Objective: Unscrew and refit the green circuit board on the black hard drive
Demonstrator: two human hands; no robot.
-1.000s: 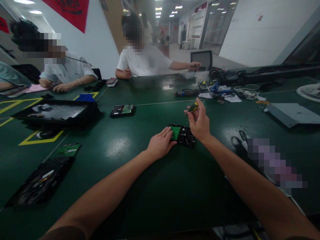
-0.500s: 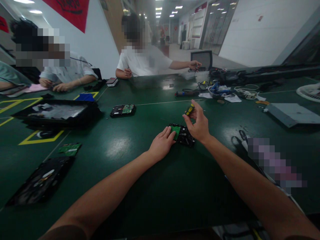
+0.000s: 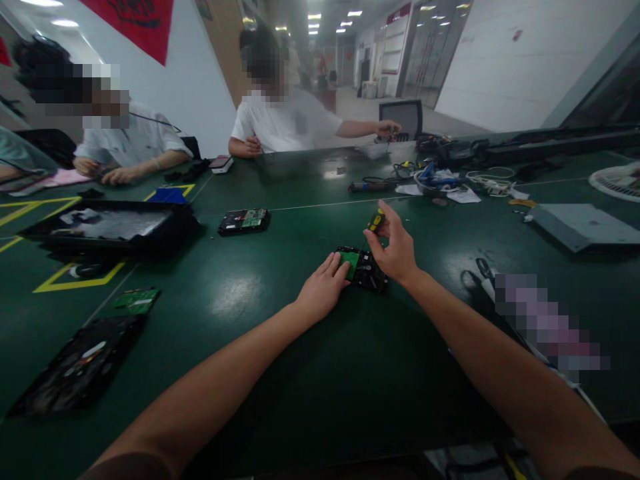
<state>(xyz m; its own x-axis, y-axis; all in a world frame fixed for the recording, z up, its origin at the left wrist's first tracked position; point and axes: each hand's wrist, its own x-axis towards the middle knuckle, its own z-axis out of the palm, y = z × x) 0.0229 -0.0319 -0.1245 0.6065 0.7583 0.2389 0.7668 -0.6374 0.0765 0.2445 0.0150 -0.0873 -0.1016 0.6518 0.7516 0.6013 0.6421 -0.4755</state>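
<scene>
- Held in the grip of the right hand [image 3: 397, 250] is a small screwdriver [image 3: 376, 221] with a yellow and black handle, pinched between thumb and fingertips above the drive, its tip pointing down.
- Flat and open, the left hand [image 3: 323, 288] is pressed on the near left edge of a black hard drive [image 3: 364, 268], the fingers touching its green circuit board [image 3: 350, 263].
- This hard drive is laid on the dark green surface [image 3: 260, 293], between the two hands.
- A second drive [image 3: 244, 221] is seen further off to the left, just beside a black tray [image 3: 107, 227].
- A loose green board [image 3: 136, 301] is laid near the left edge.
- Two other people are seated at the far side.
</scene>
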